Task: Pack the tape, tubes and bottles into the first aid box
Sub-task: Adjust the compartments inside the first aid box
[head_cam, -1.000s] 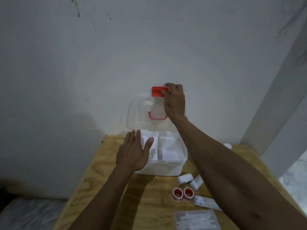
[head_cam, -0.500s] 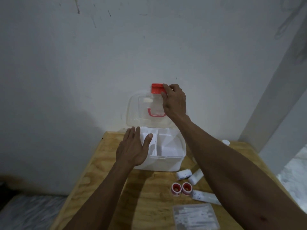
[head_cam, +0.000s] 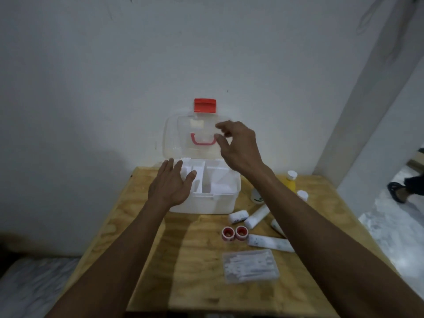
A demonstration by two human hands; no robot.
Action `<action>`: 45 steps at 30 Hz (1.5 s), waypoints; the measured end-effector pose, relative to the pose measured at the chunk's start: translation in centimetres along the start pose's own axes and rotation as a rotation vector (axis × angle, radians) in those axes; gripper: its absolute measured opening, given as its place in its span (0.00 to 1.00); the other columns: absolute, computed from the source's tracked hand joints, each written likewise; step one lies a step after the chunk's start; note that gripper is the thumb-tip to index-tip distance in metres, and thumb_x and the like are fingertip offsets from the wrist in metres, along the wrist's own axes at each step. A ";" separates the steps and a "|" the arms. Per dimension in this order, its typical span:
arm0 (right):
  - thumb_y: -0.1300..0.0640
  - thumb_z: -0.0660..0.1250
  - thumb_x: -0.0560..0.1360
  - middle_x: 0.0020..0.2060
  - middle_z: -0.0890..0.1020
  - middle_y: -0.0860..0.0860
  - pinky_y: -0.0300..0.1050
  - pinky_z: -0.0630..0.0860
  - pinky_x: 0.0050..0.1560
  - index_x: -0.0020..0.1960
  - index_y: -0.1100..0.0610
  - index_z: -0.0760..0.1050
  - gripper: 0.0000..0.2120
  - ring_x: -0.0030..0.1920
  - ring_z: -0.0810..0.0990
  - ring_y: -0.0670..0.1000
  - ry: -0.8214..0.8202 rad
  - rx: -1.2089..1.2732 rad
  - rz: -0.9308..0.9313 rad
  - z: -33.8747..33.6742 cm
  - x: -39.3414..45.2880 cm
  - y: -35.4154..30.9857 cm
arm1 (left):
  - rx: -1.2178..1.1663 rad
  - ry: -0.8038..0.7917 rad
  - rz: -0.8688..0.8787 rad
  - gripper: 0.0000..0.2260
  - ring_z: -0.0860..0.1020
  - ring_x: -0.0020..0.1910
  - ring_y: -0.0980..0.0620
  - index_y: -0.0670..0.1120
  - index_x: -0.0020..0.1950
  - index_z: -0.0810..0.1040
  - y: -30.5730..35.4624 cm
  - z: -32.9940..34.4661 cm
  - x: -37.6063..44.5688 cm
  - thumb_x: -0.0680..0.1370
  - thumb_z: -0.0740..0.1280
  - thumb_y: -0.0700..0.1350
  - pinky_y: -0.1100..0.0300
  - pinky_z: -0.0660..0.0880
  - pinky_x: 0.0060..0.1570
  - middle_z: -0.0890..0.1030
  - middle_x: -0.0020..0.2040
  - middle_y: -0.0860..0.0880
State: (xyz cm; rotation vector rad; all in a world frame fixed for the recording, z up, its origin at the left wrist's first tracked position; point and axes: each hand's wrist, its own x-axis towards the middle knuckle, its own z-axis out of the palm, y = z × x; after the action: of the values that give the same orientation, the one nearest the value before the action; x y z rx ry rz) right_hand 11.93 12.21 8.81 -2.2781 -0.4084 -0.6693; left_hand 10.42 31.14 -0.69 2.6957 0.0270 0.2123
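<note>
I see the first aid box standing at the far edge of the wooden table, toward its far left corner and close to the wall. Its clear lid stands upright against the wall with the red latch at the top and a red handle showing through it. Inside, I can make out white dividers forming compartments, but not what lies in them.

My left hand rests with straight fingers on the box's left rim, thumb over the inner tray, gripping nothing. My right hand hovers in front of the lid, fingers loosely bent and apart, holding nothing and touching neither lid nor latch as far as I can tell.

Everything to be packed sits outside the box, on the right half of the table. Two red tape rolls stand side by side, touching, near the middle. Just beyond them lie a short white tube and a longer white tube, and a flat white tube lies to the right of the rolls. A yellow bottle with a white cap stands near the far right edge, a smaller white-capped bottle beside it, partly hidden by my right forearm. A clear plastic case of white sticks lies nearer the front edge.
</note>
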 end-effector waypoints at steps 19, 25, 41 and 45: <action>0.48 0.80 0.65 0.62 0.78 0.49 0.46 0.76 0.55 0.68 0.47 0.73 0.34 0.58 0.77 0.50 -1.012 -0.206 0.031 -4.7 -16.9 2.2 | 0.033 -0.018 0.011 0.27 0.54 0.79 0.43 0.45 0.73 0.70 0.3 -0.3 -0.1 0.81 0.55 0.60 0.49 0.50 0.76 0.57 0.79 0.39; 0.47 0.78 0.67 0.65 0.76 0.48 0.48 0.75 0.59 0.70 0.45 0.68 0.35 0.63 0.74 0.51 -1.037 -0.249 -0.006 -4.3 -17.2 1.7 | 0.040 -0.025 0.017 0.27 0.52 0.79 0.44 0.45 0.73 0.70 0.2 -0.2 -0.2 0.81 0.54 0.61 0.49 0.51 0.76 0.57 0.79 0.40; 0.45 0.72 0.73 0.64 0.77 0.53 0.47 0.75 0.56 0.67 0.54 0.71 0.27 0.60 0.77 0.55 -0.140 -0.051 0.244 -1.6 -2.0 -2.8 | 0.019 -0.009 0.011 0.27 0.49 0.80 0.47 0.47 0.73 0.69 0.4 -0.2 -0.4 0.80 0.53 0.62 0.44 0.57 0.74 0.54 0.80 0.45; 0.48 0.72 0.73 0.58 0.78 0.56 0.46 0.72 0.48 0.64 0.57 0.68 0.25 0.53 0.76 0.54 -0.236 -0.138 0.335 1.6 -1.4 -1.0 | 0.024 0.008 0.025 0.27 0.49 0.80 0.46 0.46 0.73 0.70 0.3 -0.2 -0.5 0.80 0.53 0.61 0.44 0.58 0.73 0.55 0.80 0.44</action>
State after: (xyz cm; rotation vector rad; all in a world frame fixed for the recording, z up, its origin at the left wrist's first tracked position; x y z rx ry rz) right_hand 10.89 13.94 7.58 -2.4877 -0.0844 -0.2666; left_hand 9.90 30.93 -0.41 2.7207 -0.0013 0.2311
